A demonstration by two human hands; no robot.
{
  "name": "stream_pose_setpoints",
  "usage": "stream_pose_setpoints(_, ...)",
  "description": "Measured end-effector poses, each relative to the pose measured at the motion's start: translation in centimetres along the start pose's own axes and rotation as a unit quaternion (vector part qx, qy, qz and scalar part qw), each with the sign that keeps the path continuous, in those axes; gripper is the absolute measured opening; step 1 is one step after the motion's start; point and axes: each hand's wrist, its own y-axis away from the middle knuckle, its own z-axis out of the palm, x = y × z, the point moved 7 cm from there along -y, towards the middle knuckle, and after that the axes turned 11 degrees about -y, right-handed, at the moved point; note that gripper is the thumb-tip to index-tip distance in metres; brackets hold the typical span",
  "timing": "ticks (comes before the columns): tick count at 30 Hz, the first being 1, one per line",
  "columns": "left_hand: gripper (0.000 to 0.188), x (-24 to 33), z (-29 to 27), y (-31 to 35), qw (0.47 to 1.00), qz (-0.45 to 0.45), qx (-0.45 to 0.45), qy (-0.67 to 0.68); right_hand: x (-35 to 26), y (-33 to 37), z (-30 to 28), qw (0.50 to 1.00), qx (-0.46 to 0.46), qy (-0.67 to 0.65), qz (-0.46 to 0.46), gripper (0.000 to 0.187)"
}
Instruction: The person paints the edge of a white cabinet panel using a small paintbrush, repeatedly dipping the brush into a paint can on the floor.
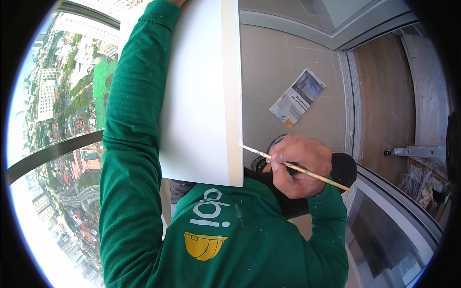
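My right hand (303, 164) is closed round a thin paintbrush (314, 174) with a wooden handle. Its whitened bristles touch the right edge of a large white panel (196, 101). A beige strip (231, 86), which looks like masking tape, runs down the panel near that edge. My left arm, in a green sleeve, stretches along the panel's left side to its far end. Only a sliver of my left hand (176, 2) shows at the top edge of the view; its fingers are out of sight.
A printed leaflet (297, 97) lies on the beige tiled floor (269, 53) right of the panel. Sliding-door tracks (353, 96) run further right, with a metal ladder-like piece (418, 151) and plastic-wrapped material (425, 187) beyond. Windows over a city, with a dark frame bar (53, 149), stand at left.
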Motion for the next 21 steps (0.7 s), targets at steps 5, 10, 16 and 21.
stream_pose_setpoints(5,0.089,0.43,-0.11,0.05,1.000,0.009,-0.004,0.009,-0.06,0.46,0.08,0.999,-0.038,-0.023,0.026,0.016)
stream_pose_setpoints(10,0.090,0.37,-0.12,0.10,1.000,0.018,0.003,0.002,0.31,0.05,-0.29,0.999,0.016,-0.005,0.028,0.015)
stream_pose_setpoints(16,0.090,0.49,-0.04,0.04,1.000,0.009,-0.006,0.007,0.26,-0.11,-0.49,0.999,0.043,0.008,0.015,0.015)
stream_pose_setpoints(21,0.091,-0.02,-0.09,-0.12,1.000,0.014,0.016,0.003,-0.05,0.56,0.09,0.998,-0.048,-0.026,0.024,0.017)
